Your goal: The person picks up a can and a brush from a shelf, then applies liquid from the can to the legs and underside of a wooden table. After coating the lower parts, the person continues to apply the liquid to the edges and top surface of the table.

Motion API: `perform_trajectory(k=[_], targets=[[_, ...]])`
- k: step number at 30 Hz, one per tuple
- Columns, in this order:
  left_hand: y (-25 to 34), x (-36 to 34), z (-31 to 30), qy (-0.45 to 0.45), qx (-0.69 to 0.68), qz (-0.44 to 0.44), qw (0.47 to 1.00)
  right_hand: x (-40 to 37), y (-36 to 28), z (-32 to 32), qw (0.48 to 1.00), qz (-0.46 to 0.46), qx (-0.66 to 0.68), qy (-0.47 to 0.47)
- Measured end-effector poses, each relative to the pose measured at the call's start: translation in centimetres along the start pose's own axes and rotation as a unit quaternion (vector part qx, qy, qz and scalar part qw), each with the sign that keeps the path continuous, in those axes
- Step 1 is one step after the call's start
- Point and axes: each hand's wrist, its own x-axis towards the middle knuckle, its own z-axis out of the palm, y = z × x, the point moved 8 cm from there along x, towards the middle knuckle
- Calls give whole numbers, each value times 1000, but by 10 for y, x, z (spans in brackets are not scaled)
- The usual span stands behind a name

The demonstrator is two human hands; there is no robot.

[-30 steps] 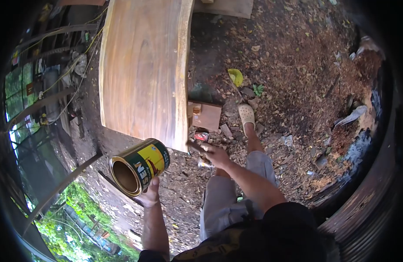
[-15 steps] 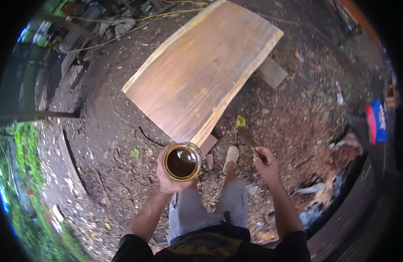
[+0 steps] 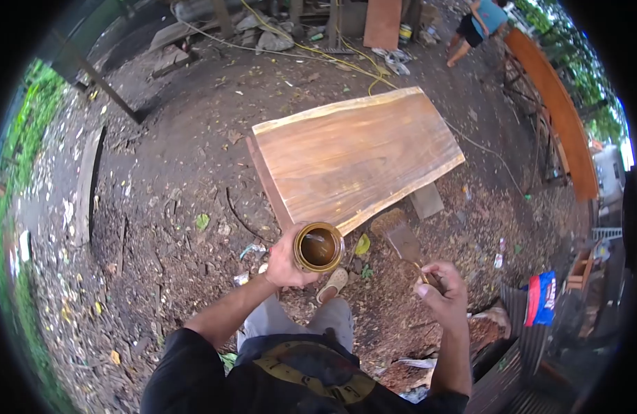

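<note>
My left hand (image 3: 285, 261) is wrapped round a glass jar (image 3: 319, 246) of dark brown liquid, its open mouth facing up at me. In my right hand (image 3: 445, 293) I grip a paintbrush (image 3: 405, 243) by its handle, bristles pointing away and to the left. Just beyond both hands lies a wide wooden slab (image 3: 360, 155) with pale, uneven long edges. The jar overlaps the slab's near corner in my view. The brush's bristles are close to the slab's near edge; contact cannot be made out.
A board (image 3: 427, 200) juts from under the slab. Yellow cord (image 3: 318, 50) trails over the ground behind it. Another person (image 3: 478, 26) is at the far right, near a long orange-brown plank (image 3: 560, 117). A red and blue bag (image 3: 541, 298) stands right, beside corrugated sheets (image 3: 515, 359).
My view has swung, bringing the other person and the long plank into sight. The brush is now raised and nearer the slab. Both hands keep their holds.
</note>
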Motion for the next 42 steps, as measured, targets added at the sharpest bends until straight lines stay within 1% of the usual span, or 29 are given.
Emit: perform_trajectory(k=[5, 7, 8, 9, 12, 13, 17, 20, 21, 25, 27, 29, 33, 36, 37, 39, 42], targets=[[4, -5, -26, 30, 11, 15, 999, 2, -66, 46, 985, -100, 119, -70], [7, -6, -35, 38, 17, 22, 999, 3, -85, 59, 984, -169, 5, -55], [7, -6, -39, 38, 19, 26, 999, 3, -92, 66, 977, -202, -51, -46], [8, -7, -42, 37, 20, 29, 999, 4, -105, 76, 958, -260, -115, -34], [13, -7, -49, 42, 14, 36, 998, 10, -128, 115, 929, -320, -179, -53], [15, -7, -51, 43, 11, 36, 998, 13, -127, 127, 925, -325, -183, -75], [16, -6, -55, 42, 3, 38, 998, 23, -122, 166, 916, -290, -247, -127], [19, -6, -56, 39, -4, 61, 997, 37, -108, 187, 900, -302, -286, -131], [22, -5, -57, 39, -5, 71, 997, 43, -98, 190, 906, -285, -284, -131], [30, -6, -61, 56, 18, 88, 994, 56, -83, 203, 898, -276, -313, -139], [34, -7, -63, 63, 22, 93, 993, 57, -80, 204, 901, -271, -311, -135], [31, -8, -62, 51, 14, 84, 995, 52, -88, 198, 911, -271, -286, -120], [26, -12, -64, 41, 7, 53, 998, 40, -109, 178, 922, -280, -250, -101], [30, -12, -72, 60, -6, 62, 996, 34, -113, 162, 925, -278, -241, -96], [32, -12, -73, 64, 1, 71, 995, 31, -110, 157, 933, -259, -232, -88], [35, -11, -75, 72, 16, 90, 993, 29, -111, 150, 934, -267, -221, -83], [34, -11, -75, 67, 7, 86, 994, 24, -114, 145, 935, -266, -221, -80]])
